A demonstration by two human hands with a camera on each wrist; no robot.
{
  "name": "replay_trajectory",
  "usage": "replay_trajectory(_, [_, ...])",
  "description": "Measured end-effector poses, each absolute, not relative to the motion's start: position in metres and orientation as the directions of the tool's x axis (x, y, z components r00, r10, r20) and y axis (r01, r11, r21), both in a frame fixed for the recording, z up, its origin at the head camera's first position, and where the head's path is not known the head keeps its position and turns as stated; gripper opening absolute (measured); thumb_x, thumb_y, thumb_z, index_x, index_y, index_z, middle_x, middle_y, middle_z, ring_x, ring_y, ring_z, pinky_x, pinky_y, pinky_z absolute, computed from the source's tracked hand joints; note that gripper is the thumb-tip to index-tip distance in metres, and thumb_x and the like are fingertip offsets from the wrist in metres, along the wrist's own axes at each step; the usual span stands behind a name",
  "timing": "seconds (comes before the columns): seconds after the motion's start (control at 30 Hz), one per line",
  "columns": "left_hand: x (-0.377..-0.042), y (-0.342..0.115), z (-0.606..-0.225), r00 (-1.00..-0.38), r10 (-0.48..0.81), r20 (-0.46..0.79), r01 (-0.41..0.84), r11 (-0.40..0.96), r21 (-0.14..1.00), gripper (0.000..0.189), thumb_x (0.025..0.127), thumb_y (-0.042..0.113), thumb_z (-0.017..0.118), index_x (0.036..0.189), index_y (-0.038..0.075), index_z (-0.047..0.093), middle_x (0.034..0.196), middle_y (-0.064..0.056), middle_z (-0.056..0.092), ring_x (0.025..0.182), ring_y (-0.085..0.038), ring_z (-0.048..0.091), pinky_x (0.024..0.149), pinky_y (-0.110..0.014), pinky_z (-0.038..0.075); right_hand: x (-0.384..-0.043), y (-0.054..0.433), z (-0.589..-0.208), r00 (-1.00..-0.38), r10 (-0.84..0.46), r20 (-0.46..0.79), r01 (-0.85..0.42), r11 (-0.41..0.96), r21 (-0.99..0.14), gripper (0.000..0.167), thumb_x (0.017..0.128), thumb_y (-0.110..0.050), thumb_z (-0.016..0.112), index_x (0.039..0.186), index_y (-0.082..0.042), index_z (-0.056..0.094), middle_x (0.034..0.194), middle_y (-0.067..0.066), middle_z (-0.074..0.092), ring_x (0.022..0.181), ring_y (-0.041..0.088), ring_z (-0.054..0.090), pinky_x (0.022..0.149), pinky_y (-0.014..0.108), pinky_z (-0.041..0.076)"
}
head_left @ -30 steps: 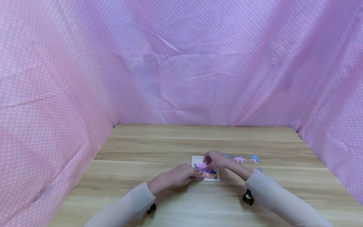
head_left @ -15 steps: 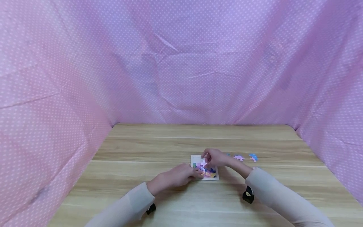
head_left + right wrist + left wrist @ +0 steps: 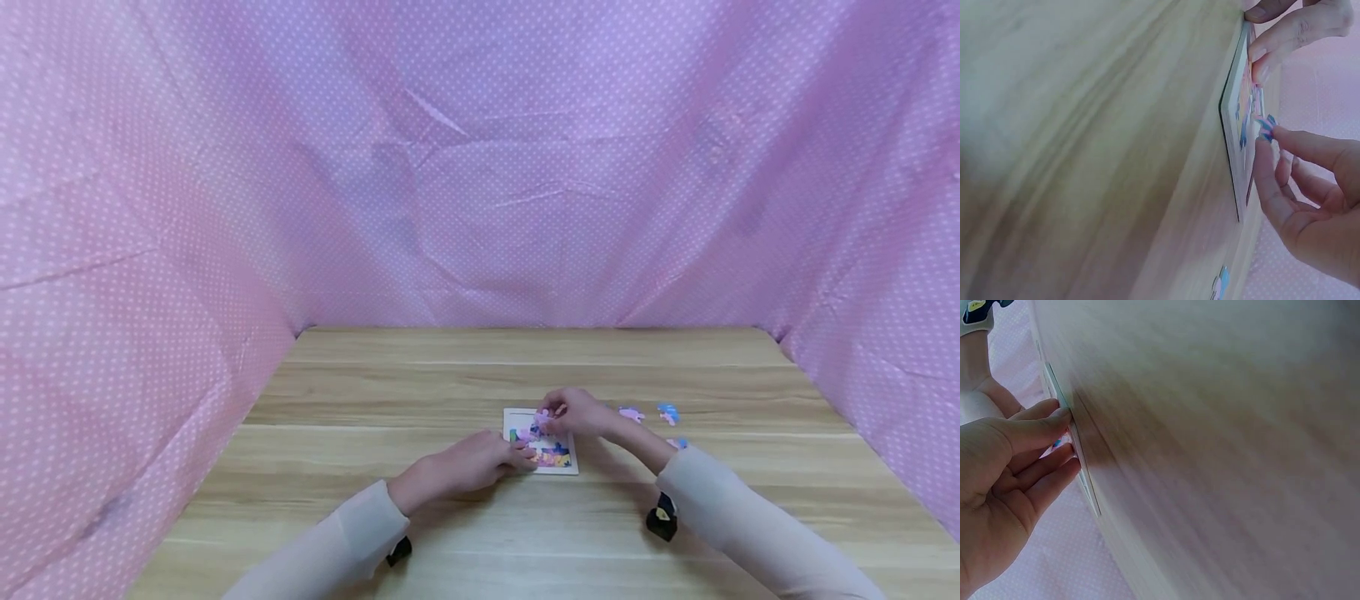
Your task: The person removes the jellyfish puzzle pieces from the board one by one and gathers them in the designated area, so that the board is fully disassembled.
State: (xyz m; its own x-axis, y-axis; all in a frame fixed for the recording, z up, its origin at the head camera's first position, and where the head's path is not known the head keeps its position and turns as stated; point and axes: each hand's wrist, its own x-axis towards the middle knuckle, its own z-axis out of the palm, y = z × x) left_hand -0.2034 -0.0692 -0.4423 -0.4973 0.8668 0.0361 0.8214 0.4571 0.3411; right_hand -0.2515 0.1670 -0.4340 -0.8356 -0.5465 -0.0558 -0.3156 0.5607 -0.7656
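A small white-framed jigsaw board point(image 3: 573, 470) lies on the wooden table, its near part filled with colourful pieces. My left hand point(image 3: 480, 461) rests at its left near edge. In the left wrist view the thumb and extended fingers point(image 3: 1054, 475) touch the board's edge, and the right wrist view shows fingertips pressing on the picture. Between thumb and index finger, my right hand point(image 3: 581, 412) pinches a pink and blue puzzle piece point(image 3: 1266, 127), held tilted just over the board. A bare white area shows in the board's middle.
Right of the board lie several loose puzzle pieces: a pink one point(image 3: 632, 413), a blue and pink one point(image 3: 669, 413), and another point(image 3: 677, 443) partly behind the right forearm. Pink dotted cloth point(image 3: 480, 208) hangs around the table point(image 3: 420, 375).
My right hand has lifted slightly with the puzzle piece, which now shows tilted above the board, exposing bare backing beneath. The left hand stays in place.
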Motion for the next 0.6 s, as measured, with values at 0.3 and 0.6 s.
replay_trajectory(0.3, [-0.202,-0.068,-0.441,-0.511,0.859,0.006,0.8,0.474,0.368,0.032,0.103,0.006,0.055,0.131,0.014,0.067,0.139,0.001,0.057,0.13,-0.009,0.051,0.105,-0.021,0.042,-0.248,0.185,-0.437,-0.852,-0.523,-0.014,-0.239,0.414,-0.878,0.035,0.09,0.001,0.072,0.12,0.015,0.059,0.09,0.018,0.073,0.075,0.018,0.068,0.064,0.026,0.057])
replay_trajectory(0.6, [-0.203,-0.068,-0.44,-0.512,0.859,0.001,0.8,0.477,0.362,0.032,0.102,0.004,0.055,0.131,0.014,0.067,0.139,0.0,0.057,0.131,-0.009,0.05,0.109,-0.024,0.038,-0.247,0.215,-0.442,-0.883,-0.461,0.091,-0.328,0.465,-0.823,0.018,0.091,-0.001,0.072,0.103,0.011,0.07,0.091,0.018,0.074,0.081,0.018,0.069,0.069,0.023,0.056])
